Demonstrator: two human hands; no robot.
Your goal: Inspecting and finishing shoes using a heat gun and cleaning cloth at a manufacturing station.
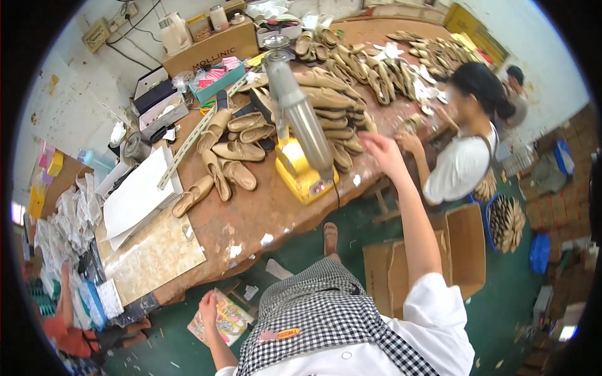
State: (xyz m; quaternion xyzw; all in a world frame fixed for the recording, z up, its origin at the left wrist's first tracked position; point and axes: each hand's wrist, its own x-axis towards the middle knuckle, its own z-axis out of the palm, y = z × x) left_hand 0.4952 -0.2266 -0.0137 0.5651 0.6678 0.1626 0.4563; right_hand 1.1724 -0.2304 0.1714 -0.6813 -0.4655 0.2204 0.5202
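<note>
My right hand (381, 152) reaches over the workbench (251, 216), its fingers stretched toward a pile of tan shoes (332, 100). Nothing shows in its grasp, and whether the fingertips touch the shoes I cannot tell. Left of that hand stands a machine with a yellow base (302, 172) and a tilted grey metal tube (307, 119). Loose tan flat shoes (238, 150) lie to the machine's left, some with dark insoles. My left hand (207, 307) hangs low beside the bench, fingers curled in with nothing visible in them, above a colourful patterned seat (229, 323).
A co-worker (464, 144) handles a shoe at the bench's right. Open cardboard boxes (464, 250) stand on the floor, near a blue basket of shoe parts (505, 222). White sheets (141, 194) and a marbled board (150, 260) cover the bench's left end. Another person (66, 329) is at lower left.
</note>
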